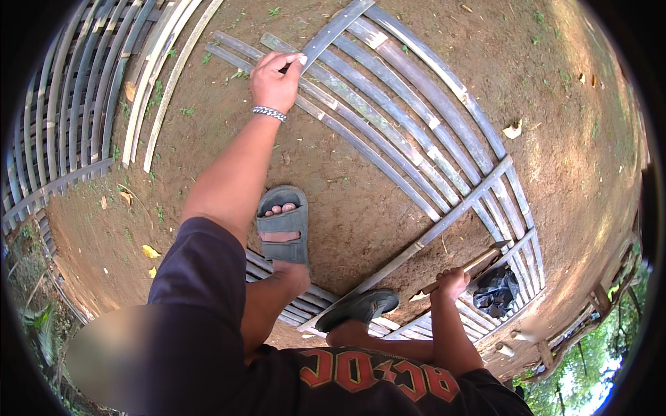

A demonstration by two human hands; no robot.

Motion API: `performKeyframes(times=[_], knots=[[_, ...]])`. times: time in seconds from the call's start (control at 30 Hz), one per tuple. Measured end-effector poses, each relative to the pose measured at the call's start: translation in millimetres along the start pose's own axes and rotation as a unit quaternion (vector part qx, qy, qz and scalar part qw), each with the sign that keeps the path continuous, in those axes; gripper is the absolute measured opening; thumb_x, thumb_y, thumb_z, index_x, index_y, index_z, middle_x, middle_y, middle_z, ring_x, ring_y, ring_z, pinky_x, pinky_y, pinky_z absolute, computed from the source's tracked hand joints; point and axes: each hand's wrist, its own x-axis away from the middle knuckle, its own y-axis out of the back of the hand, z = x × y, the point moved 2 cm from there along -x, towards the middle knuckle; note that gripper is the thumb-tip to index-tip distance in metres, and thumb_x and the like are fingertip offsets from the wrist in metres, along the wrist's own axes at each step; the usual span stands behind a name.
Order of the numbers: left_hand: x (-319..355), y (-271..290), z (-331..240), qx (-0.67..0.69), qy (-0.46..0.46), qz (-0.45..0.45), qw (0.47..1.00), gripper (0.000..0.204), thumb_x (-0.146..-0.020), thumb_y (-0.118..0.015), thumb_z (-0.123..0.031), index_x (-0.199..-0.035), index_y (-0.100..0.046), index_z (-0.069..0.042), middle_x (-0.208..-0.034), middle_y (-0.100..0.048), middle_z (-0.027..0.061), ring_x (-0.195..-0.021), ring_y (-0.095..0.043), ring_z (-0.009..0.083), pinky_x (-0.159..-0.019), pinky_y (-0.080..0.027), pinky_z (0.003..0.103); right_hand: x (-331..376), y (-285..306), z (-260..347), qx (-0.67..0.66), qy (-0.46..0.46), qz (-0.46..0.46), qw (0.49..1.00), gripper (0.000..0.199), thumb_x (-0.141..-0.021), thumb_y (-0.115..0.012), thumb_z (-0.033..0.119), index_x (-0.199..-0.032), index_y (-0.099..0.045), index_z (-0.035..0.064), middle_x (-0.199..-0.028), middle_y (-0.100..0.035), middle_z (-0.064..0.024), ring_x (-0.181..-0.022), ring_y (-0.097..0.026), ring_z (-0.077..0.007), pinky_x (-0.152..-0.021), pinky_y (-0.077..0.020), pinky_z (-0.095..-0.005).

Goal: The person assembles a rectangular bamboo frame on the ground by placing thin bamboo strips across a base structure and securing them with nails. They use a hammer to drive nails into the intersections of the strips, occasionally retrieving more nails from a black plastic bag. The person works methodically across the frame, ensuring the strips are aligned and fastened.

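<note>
My left hand (276, 80) reaches far forward and grips the end of a long grey bamboo slat (333, 31) that lies across several other slats (388, 132) spread on the dirt. A metal bracelet (269, 111) sits on that wrist. My right hand (451, 281) is low at the right, closed around the wooden handle of a tool (466, 267) that rests over a cross slat (444, 222). My sandalled feet (283, 229) (361, 306) stand on the slats.
A second panel of parallel bamboo slats (62, 125) lies at the left, with loose pale strips (163, 76) beside it. A dark crumpled cloth (496, 290) sits on the slats near my right hand. Bare brown dirt (569, 139) surrounds everything; green plants (583, 367) at lower right.
</note>
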Motion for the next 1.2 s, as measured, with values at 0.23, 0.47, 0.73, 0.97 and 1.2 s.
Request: performKeyframes(times=[0.23,0.47,0.73,0.97,1.2], knots=[[-1,-3,1,-0.044,-0.053,-0.003,0.998,0.012,-0.086,-0.076,-0.014,-0.094,-0.08,-0.007,-0.092,-0.075,0.0086,-0.087,-0.071,0.0226,-0.081,-0.055,0.033,100,-135,93,-0.009,0.155,0.368,0.917,0.036,-0.08,-0.047,-0.003,-0.114,-0.042,0.0056,-0.086,-0.05,-0.0079,-0.072,-0.051,-0.0153,-0.058,-0.0459,-0.0285],[-3,-4,-1,-0.069,-0.067,-0.019,0.995,0.01,-0.086,-0.076,-0.018,-0.091,-0.08,-0.011,-0.092,-0.075,0.0027,-0.087,-0.07,0.0223,-0.078,-0.054,0.035,160,-216,85,0.074,0.26,0.579,0.769,0.038,-0.086,-0.049,-0.006,-0.123,-0.043,-0.0005,-0.091,-0.055,-0.0096,-0.075,-0.054,-0.0144,-0.064,-0.0481,-0.0293],[2,-6,0,-0.106,-0.042,-0.014,0.993,0.011,-0.087,-0.072,-0.022,-0.09,-0.08,-0.014,-0.094,-0.073,-0.0004,-0.094,-0.068,0.0214,-0.088,-0.047,0.038,175,-247,92,0.274,0.396,0.514,0.71,0.042,-0.099,-0.06,0.014,-0.136,-0.048,-0.0024,-0.101,-0.066,-0.0224,-0.09,-0.068,-0.036,-0.081,-0.0524,-0.0456],[3,-2,-3,-0.106,-0.041,-0.012,0.993,0.011,-0.087,-0.072,-0.021,-0.091,-0.079,-0.013,-0.094,-0.073,-0.0004,-0.095,-0.067,0.0225,-0.087,-0.047,0.038,184,-268,127,0.3,0.478,0.482,0.671,0.046,-0.101,-0.056,0.014,-0.142,-0.041,-0.0014,-0.101,-0.068,-0.0308,-0.096,-0.068,-0.0475,-0.083,-0.0525,-0.0511],[3,-3,-4,-0.106,-0.05,-0.023,0.993,0.011,-0.088,-0.072,-0.021,-0.09,-0.079,-0.013,-0.094,-0.073,0.0,-0.094,-0.067,0.024,-0.087,-0.048,0.039,200,-277,130,0.302,0.465,0.501,0.664,0.044,-0.101,-0.055,0.012,-0.142,-0.042,0.0035,-0.104,-0.067,-0.0315,-0.098,-0.067,-0.0494,-0.084,-0.0514,-0.0529]])
